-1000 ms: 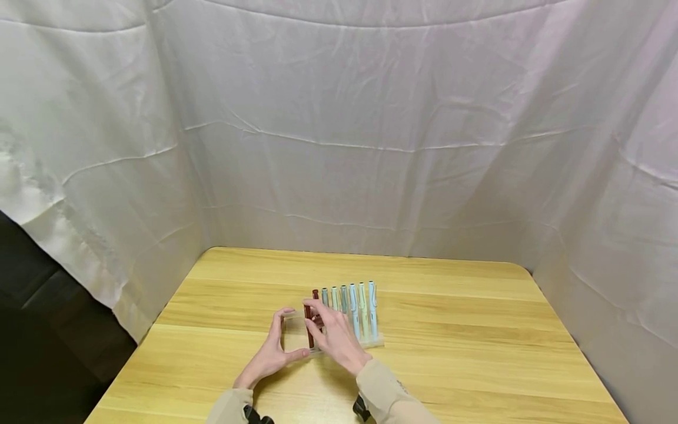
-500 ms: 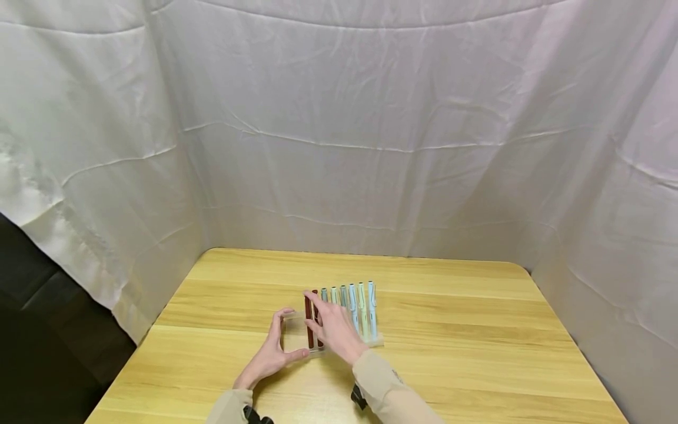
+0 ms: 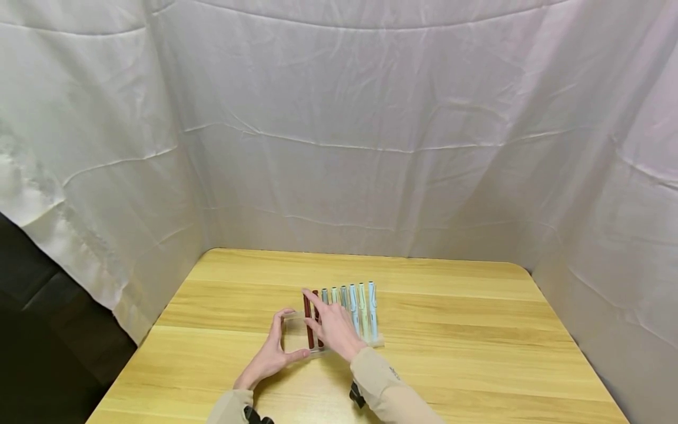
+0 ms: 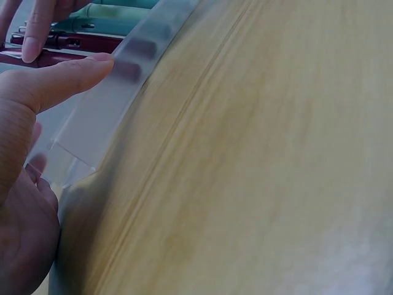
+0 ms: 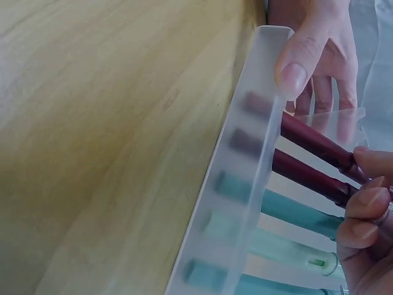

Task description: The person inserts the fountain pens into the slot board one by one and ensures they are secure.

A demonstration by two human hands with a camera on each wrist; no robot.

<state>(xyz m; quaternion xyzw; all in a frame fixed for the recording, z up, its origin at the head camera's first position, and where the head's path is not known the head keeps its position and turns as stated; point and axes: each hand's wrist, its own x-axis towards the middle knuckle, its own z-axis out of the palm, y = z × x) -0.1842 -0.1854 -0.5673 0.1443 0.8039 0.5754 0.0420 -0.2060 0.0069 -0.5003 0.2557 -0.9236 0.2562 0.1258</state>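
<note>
A clear frosted plastic pen holder point(image 3: 380, 340) holds a row of several pens side by side. My left hand point(image 3: 267, 356) grips its left end, with the thumb on the near wall and the fingers at the far side. At the left of the row lies a dark red pen point(image 5: 310, 138), its lower end in the holder. My right hand point(image 3: 339, 330) pinches this pen, index finger at its upper end and thumb lower down. Beside it is a second dark red pen point(image 5: 307, 178), partly covered by the right fingers. A teal pen point(image 5: 301, 212) comes after that.
Farther right in the row stand a pale green pen point(image 3: 362, 303) and a light blue pen point(image 3: 372, 306). The wooden table point(image 3: 477, 330) surrounds the holder. Grey-white curtains point(image 3: 339, 176) hang behind the table and along both sides.
The right hand has shifted slightly up and left, its index finger reaching to the upper end of the leftmost dark red pen, which has settled alongside the second. The left hand has stayed put.
</note>
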